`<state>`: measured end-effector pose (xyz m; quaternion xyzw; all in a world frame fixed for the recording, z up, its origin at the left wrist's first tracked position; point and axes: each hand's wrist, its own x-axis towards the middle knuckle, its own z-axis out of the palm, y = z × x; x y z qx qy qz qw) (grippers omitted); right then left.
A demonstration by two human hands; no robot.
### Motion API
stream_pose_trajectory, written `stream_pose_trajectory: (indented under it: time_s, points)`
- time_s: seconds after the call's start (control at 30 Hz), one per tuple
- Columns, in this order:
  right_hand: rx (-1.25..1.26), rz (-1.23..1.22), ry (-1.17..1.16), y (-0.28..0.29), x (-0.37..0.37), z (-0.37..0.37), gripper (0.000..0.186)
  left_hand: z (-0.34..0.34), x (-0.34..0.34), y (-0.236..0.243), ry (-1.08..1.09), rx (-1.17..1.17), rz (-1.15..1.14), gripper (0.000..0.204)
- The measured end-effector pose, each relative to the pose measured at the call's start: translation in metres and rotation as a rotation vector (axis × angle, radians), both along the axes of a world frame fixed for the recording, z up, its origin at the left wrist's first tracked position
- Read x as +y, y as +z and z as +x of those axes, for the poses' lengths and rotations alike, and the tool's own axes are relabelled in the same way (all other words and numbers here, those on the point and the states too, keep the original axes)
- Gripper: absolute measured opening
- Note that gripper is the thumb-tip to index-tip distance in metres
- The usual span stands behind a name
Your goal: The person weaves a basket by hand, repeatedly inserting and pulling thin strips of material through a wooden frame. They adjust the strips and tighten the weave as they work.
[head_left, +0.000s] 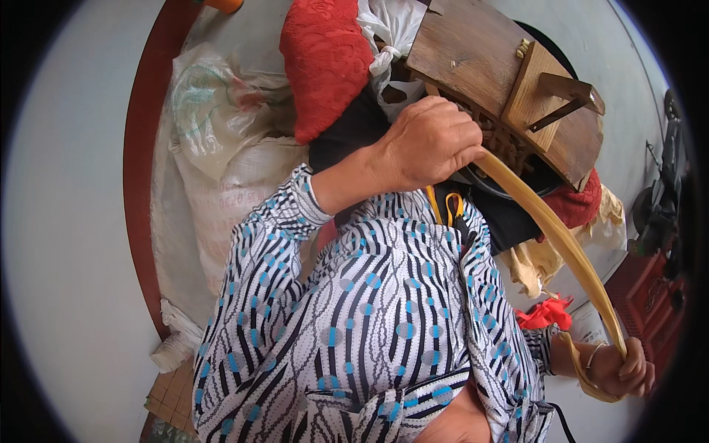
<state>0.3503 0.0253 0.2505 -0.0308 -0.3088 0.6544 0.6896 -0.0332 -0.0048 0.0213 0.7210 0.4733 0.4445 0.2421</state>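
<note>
A long, flat, yellowish strip (pixel 563 235) stretches in a slight bow between my two hands; I cannot tell its material. My left hand (pixel 432 140) is closed around its upper end, close to a wooden board. At the lower right, my right hand (pixel 619 369) grips the strip farther along, and its tail loops back beside the wrist, which has a bangle. The wooden board (pixel 473 52) lies across a dark round basin (pixel 493 186) in front of me. A wooden block (pixel 533 96) with a dark metal piece (pixel 569 94) stands on the board.
Red textured cloth (pixel 325 66) and a knotted white plastic bag (pixel 391 33) lie beside the board. A pale woven sack (pixel 236 199) stands at the left. Cream cloth (pixel 533 267), bright red cloth (pixel 545 314) and a dark red crate (pixel 641 292) are at the right.
</note>
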Motion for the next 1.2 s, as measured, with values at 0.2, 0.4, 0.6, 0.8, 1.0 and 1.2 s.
stream_pose_trajectory:
  time_s: [0.2, 0.4, 0.6, 0.8, 1.0, 1.2]
  points:
    - [-0.635, -0.104, -0.419, -0.059, 0.007, -0.022, 0.019, -0.015, -0.030, 0.053, -0.235, -0.254, -0.181, 0.024]
    - [-1.915, -0.080, 0.117, -0.137, -0.009, -0.132, 0.020, 0.003, -0.068, 0.113, -0.732, -0.770, -0.195, 0.034]
    - [-1.806, 0.320, 0.012, -0.160, 0.010, -0.155, 0.020, -0.033, -0.061, 0.102, -0.721, -0.809, -0.474, 0.027]
    - [-1.667, -0.117, 0.073, -0.187, 0.010, -0.125, 0.027, -0.066, -0.084, 0.028, 0.217, 0.330, -0.646, 0.010]
    - [-1.022, -0.275, 0.460, -0.192, -0.002, -0.148, 0.030, -0.003, -0.038, 0.035, 0.039, 0.079, -0.209, 0.037]
    - [-0.486, -0.529, 0.611, -0.208, -0.006, -0.148, 0.043, 0.029, -0.007, 0.040, -0.245, -0.404, -0.810, 0.038]
